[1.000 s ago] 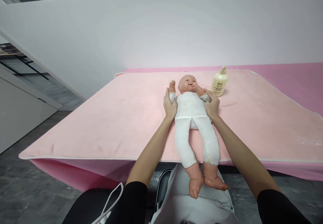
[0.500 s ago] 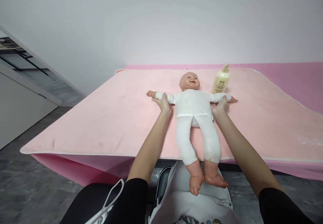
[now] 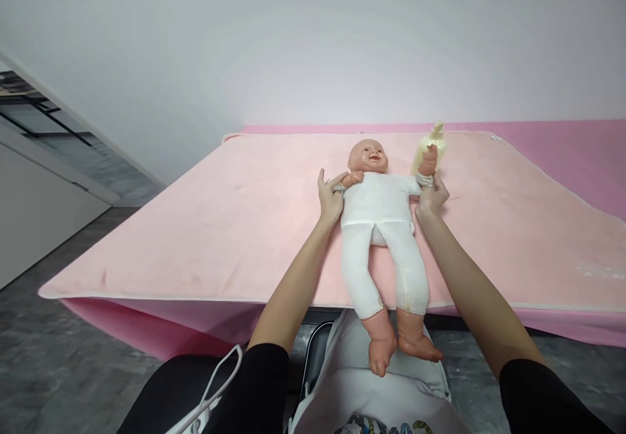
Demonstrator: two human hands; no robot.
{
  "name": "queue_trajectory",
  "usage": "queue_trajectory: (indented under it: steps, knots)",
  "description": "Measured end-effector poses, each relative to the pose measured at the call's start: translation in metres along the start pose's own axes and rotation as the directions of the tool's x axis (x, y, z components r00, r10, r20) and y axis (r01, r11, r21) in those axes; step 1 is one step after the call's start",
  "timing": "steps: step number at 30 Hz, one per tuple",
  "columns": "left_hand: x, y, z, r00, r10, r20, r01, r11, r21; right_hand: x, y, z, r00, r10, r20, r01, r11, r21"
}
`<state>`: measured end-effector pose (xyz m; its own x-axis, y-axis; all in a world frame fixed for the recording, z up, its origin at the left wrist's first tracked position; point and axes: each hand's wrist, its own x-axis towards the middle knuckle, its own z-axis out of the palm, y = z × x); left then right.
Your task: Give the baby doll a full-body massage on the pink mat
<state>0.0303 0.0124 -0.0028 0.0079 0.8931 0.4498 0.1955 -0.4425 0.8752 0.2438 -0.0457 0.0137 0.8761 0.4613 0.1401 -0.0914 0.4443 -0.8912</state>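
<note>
A baby doll (image 3: 375, 202) in white lies face up, its head toward the wall and its feet (image 3: 381, 349) past the table's front edge. My left hand (image 3: 331, 198) is closed on the doll's arm at the left, which is bent so its small hand (image 3: 352, 178) rests on the chest; one of my fingers points up. With my right hand (image 3: 432, 196) I grip the other arm near the wrist, and that doll hand (image 3: 429, 160) points upward. Behind it stands a pale yellow pump bottle (image 3: 438, 135), partly covered by the raised doll hand.
A light pink blanket (image 3: 195, 232) covers the table, over a darker pink cloth (image 3: 562, 154). A white wall (image 3: 303, 43) rises behind. Below the front edge are a black chair part (image 3: 313, 356) and a white cable (image 3: 220, 369). Grey floor shows at the left.
Both doll arms, stretched out sideways before, are now folded: the left one in over the chest, the right one up in front of the bottle. My hands moved with them.
</note>
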Motion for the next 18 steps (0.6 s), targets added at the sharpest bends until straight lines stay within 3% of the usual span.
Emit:
queue_trajectory:
  steps: [2,5,8,15,18]
  knots:
    - [-0.001,0.003,0.001,1.000,-0.001,-0.007,0.001,0.999,0.037,-0.002,0.001,-0.001,0.980,-0.185,0.074,0.192,0.975,-0.114]
    - [-0.001,0.006,0.000,1.000,0.021,0.019,-0.022,0.998,0.061,-0.008,0.001,-0.006,0.894,-0.354,0.275,0.425,0.864,-0.270]
    - [-0.002,0.009,-0.001,0.995,0.069,0.074,-0.077,0.992,0.103,-0.011,-0.001,-0.009,0.832,-0.358,0.424,0.524,0.758,-0.388]
    - [-0.002,0.014,-0.002,0.960,0.165,0.225,-0.208,0.960,0.185,-0.010,-0.004,-0.008,0.770,-0.294,0.566,0.607,0.610,-0.509]
    - [-0.002,0.014,-0.002,0.943,0.180,0.280,-0.239,0.952,0.193,-0.011,-0.005,-0.008,0.768,-0.259,0.585,0.611,0.571,-0.548]
